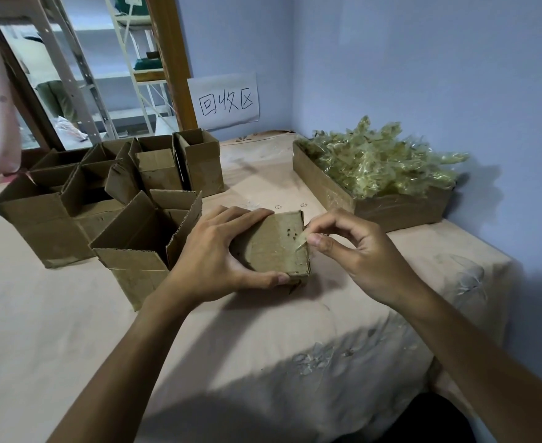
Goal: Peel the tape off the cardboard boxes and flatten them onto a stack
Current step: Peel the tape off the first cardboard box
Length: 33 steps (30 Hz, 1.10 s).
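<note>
A small closed cardboard box (276,244) sits on the cloth-covered table (263,346) in the middle of the head view. My left hand (218,251) grips it from the left, fingers over the far edge and thumb along the near edge. My right hand (356,247) pinches a lifted strip of clear tape (301,242) at the box's right edge, between thumb and forefinger. The tape's other end still sticks to the box top.
Several open, upright cardboard boxes (109,199) stand in a cluster to the left and behind. A low cardboard tray (372,199) heaped with crumpled peeled tape stands at the back right by the blue wall. A paper sign (224,102) hangs on the wall.
</note>
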Each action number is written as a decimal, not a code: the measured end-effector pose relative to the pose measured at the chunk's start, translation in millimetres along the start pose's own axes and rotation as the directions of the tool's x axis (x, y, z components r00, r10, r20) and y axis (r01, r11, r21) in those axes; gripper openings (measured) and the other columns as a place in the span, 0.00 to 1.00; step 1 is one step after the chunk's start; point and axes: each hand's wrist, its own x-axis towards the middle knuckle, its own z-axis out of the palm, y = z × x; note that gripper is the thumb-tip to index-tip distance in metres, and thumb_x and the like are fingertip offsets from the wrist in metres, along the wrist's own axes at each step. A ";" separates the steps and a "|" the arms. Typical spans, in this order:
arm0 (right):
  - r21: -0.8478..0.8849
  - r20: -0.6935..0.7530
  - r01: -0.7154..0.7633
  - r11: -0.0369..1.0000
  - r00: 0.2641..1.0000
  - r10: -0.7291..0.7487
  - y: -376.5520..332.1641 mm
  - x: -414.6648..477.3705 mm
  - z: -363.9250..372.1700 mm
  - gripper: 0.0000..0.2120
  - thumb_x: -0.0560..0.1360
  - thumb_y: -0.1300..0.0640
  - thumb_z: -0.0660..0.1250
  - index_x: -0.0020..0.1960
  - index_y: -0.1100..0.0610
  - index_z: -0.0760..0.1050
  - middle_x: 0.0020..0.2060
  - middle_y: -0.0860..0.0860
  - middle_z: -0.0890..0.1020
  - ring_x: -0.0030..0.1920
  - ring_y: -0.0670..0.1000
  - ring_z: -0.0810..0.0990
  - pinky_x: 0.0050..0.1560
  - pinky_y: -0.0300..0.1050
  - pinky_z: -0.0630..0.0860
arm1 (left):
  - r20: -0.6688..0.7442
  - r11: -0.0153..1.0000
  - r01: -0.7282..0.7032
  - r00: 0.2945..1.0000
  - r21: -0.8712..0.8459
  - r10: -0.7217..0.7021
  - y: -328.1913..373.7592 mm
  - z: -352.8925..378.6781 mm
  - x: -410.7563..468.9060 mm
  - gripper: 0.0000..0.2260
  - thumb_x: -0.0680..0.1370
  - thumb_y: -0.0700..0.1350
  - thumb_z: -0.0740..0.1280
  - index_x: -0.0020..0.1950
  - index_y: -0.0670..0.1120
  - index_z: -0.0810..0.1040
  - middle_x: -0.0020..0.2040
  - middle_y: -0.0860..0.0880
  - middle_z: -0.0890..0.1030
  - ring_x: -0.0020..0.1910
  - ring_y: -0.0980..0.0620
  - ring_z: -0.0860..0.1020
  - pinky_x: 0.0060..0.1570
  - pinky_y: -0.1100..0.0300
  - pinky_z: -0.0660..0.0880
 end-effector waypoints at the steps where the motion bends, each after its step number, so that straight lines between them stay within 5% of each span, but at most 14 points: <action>1: 0.018 -0.007 -0.005 1.000 1.000 0.005 0.1 -1.1 0.2 0.01 0.79 0.62 0.70 0.49 0.58 0.81 0.47 0.51 0.83 0.51 0.47 0.81 0.58 0.39 0.74 | 0.001 1.000 0.000 1.000 -0.003 0.000 -0.5 0.0 -0.1 0.46 0.60 0.77 0.71 0.73 0.55 0.76 0.63 0.57 0.79 0.62 0.55 0.73 0.65 0.56 0.68; 6: 0.224 -0.025 -0.102 0.969 0.994 0.110 0.2 -4.6 -0.7 0.02 0.79 0.61 0.70 0.47 0.59 0.78 0.48 0.55 0.84 0.50 0.43 0.80 0.55 0.34 0.73 | -0.014 1.000 0.000 1.000 -0.025 0.000 -3.2 0.3 -0.9 0.46 0.60 0.77 0.72 0.73 0.55 0.76 0.63 0.58 0.79 0.62 0.55 0.74 0.67 0.51 0.70; 10: 0.393 -0.008 -0.210 0.895 0.973 0.232 7.3 -6.0 -4.8 0.04 0.76 0.56 0.69 0.47 0.57 0.78 0.55 0.59 0.84 0.58 0.51 0.79 0.70 0.47 0.70 | -0.014 0.994 0.042 0.999 -0.098 -0.044 -6.2 -3.0 -3.5 0.47 0.60 0.81 0.69 0.74 0.57 0.75 0.63 0.61 0.77 0.64 0.59 0.72 0.68 0.53 0.70; 14: 0.325 -0.011 -0.137 0.936 0.989 0.148 4.8 -8.0 -1.1 0.05 0.76 0.60 0.70 0.50 0.59 0.76 0.48 0.52 0.82 0.53 0.46 0.79 0.59 0.35 0.73 | -0.014 0.996 0.037 0.999 -0.079 -0.038 -5.5 -2.6 -1.6 0.46 0.60 0.80 0.69 0.73 0.58 0.75 0.63 0.61 0.78 0.65 0.57 0.72 0.68 0.49 0.70; 17: 0.309 -0.044 -0.099 0.946 0.992 0.119 4.9 -8.3 2.4 0.10 0.74 0.61 0.72 0.53 0.59 0.75 0.50 0.59 0.80 0.54 0.49 0.79 0.61 0.40 0.75 | -0.022 0.997 0.026 0.999 -0.079 -0.028 -6.3 -1.9 -2.9 0.45 0.61 0.80 0.69 0.73 0.59 0.75 0.62 0.63 0.77 0.64 0.57 0.73 0.68 0.48 0.71; 22: 0.090 -0.083 -0.043 0.995 0.995 0.051 1.7 -14.9 2.1 0.13 0.77 0.61 0.72 0.59 0.48 0.78 0.55 0.43 0.82 0.60 0.45 0.80 0.66 0.43 0.72 | -0.031 0.997 0.016 0.999 -0.073 -0.018 -7.6 -1.5 -5.1 0.44 0.61 0.79 0.70 0.73 0.60 0.73 0.62 0.63 0.77 0.63 0.57 0.73 0.67 0.48 0.71; 28: -0.303 -0.080 0.059 0.951 0.993 -0.087 -5.3 -20.2 7.2 0.25 0.77 0.65 0.72 0.71 0.49 0.73 0.62 0.41 0.78 0.66 0.43 0.76 0.65 0.35 0.70 | -0.044 0.998 -0.015 0.999 -0.062 0.012 -8.2 -2.0 -4.5 0.44 0.62 0.75 0.73 0.74 0.56 0.75 0.64 0.60 0.78 0.64 0.57 0.73 0.67 0.47 0.71; 33: -0.461 -0.070 0.123 0.879 0.982 -0.175 -3.3 -15.0 13.0 0.25 0.76 0.64 0.71 0.71 0.50 0.73 0.60 0.42 0.74 0.62 0.38 0.73 0.64 0.36 0.70 | -0.056 0.999 -0.030 0.998 -0.032 0.028 -4.2 -0.5 -6.7 0.44 0.62 0.75 0.73 0.74 0.55 0.75 0.64 0.59 0.78 0.62 0.56 0.73 0.66 0.47 0.72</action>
